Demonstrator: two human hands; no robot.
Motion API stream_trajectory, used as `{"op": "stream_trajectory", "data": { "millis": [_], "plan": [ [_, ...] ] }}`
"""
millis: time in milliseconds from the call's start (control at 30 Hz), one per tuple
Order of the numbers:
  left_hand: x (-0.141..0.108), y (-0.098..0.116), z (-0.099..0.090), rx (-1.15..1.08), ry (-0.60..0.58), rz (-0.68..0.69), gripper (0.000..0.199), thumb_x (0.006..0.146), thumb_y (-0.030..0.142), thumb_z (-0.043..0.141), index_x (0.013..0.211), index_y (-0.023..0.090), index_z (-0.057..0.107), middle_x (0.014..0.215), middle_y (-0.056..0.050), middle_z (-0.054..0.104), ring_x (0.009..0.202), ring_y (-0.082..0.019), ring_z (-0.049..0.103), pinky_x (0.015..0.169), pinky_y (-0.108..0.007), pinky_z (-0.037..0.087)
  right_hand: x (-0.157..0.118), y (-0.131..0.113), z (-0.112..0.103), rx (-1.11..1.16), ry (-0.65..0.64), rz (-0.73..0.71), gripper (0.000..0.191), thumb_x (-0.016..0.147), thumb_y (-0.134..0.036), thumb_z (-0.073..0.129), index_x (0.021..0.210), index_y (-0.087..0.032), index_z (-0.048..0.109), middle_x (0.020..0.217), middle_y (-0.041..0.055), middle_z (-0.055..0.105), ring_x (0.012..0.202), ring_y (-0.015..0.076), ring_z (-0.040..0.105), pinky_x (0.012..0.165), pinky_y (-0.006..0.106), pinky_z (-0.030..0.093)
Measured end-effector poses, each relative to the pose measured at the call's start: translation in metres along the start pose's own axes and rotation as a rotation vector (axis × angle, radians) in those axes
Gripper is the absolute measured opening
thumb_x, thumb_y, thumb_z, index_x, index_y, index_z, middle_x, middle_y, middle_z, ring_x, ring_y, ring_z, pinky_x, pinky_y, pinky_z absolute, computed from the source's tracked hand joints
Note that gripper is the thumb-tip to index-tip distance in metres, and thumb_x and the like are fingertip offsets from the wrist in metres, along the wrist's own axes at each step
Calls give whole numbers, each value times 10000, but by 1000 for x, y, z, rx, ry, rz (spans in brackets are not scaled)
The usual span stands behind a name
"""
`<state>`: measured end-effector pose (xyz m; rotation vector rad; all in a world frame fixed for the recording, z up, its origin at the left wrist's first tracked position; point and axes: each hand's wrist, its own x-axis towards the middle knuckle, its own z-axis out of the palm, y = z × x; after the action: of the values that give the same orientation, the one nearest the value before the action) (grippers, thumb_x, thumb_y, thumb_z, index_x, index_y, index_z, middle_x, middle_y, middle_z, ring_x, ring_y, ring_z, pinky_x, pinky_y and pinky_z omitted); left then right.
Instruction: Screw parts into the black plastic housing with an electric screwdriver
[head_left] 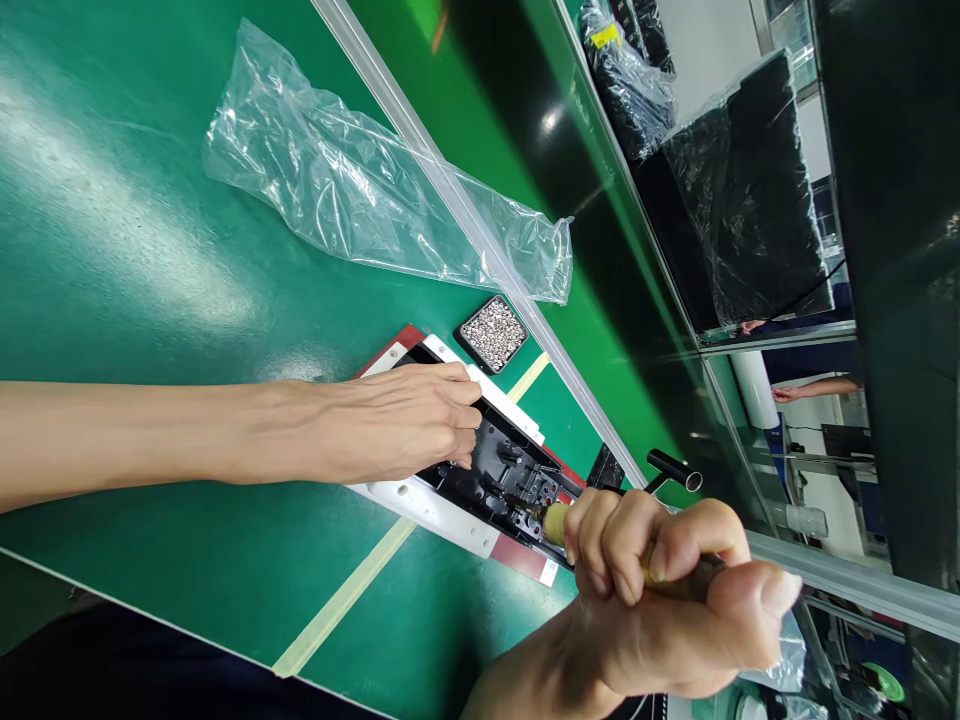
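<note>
1. The right hand (675,590) is closed around the handle of a driver-like tool (555,523), whose yellowish collar shows ahead of the fingers; its dark shaft points into a black housing (491,455).
2. The left hand (442,420) lies over the other end of the housing, fingers bent inward. Its fingertips are partly hidden, so I cannot tell whether they pinch something.
3. The black housing lies slantwise on the green desk (112,250), between white side strips (450,520), with a reddish base (525,560) showing under them. Small dark fittings line its inside; the shaft seems to meet one of them, though the tip is hard to make out.
4. Just beside the housing sits a small black tray (493,334) full of tiny metallic pieces.
5. A clear plastic bag (360,190) lies crumpled farther off, reaching a pale rail (405,120) that crosses the view.
6. Yellowish tape (345,600) runs along the desk on either side of the housing.
7. Beyond the right hand is a black tubular handle (675,470). Farther back, another person's forearm (821,388) shows near a white roll (754,390).
</note>
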<state>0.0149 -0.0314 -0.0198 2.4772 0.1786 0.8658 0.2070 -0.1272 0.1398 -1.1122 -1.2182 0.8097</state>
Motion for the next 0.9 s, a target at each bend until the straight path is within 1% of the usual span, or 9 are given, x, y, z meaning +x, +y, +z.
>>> {"op": "stream_trajectory", "data": {
  "millis": [133, 267, 400, 500, 700, 900],
  "plan": [
    [0, -2, 2, -8, -18, -16, 224, 1066, 63, 703, 981, 243, 601, 863, 0, 653, 867, -235, 499, 837, -503, 333, -1, 1, -1, 23, -35, 19, 511, 1082, -453, 497, 668, -217, 314, 385, -103, 245, 289, 87, 197, 361, 226, 341],
    [0, -2, 1, -13, -17, -14, 227, 1064, 51, 690, 993, 248, 602, 872, 3, 672, 866, -233, 505, 841, -504, 336, -1, 0, -1, 38, -14, 9, 508, 1080, -453, 493, 669, -218, 308, 390, -105, 225, 295, 83, 179, 366, 225, 335],
    [-1, -2, 1, -22, -6, -14, 221, 1049, 57, 706, 997, 247, 607, 873, 4, 676, 894, -236, 511, 851, -505, 346, -1, -1, -4, 19, -51, 36, 521, 1074, -457, 516, 658, -213, 318, 385, -97, 264, 287, 93, 226, 361, 230, 356],
    [-1, -2, 2, -4, -16, -12, 220, 1051, 63, 712, 992, 247, 608, 869, 1, 677, 878, -237, 495, 843, -510, 345, 0, 0, -6, 0, -63, 37, 528, 1082, -470, 515, 666, -212, 318, 384, -98, 273, 287, 93, 230, 364, 233, 365],
    [0, -2, 2, 15, -12, -14, 227, 1061, 61, 696, 976, 250, 603, 850, -11, 662, 872, -246, 504, 827, -502, 333, -1, 0, 0, -24, -19, 3, 510, 1082, -454, 494, 675, -216, 300, 387, -105, 235, 282, 88, 187, 356, 232, 342],
    [-1, 0, 2, 34, -19, -25, 250, 1078, 26, 695, 997, 240, 596, 875, 3, 662, 881, -241, 521, 857, -473, 327, -1, -1, 6, -70, 17, -11, 537, 1057, -473, 564, 670, -216, 294, 374, -116, 242, 276, 86, 178, 347, 231, 329]
  ]
}}
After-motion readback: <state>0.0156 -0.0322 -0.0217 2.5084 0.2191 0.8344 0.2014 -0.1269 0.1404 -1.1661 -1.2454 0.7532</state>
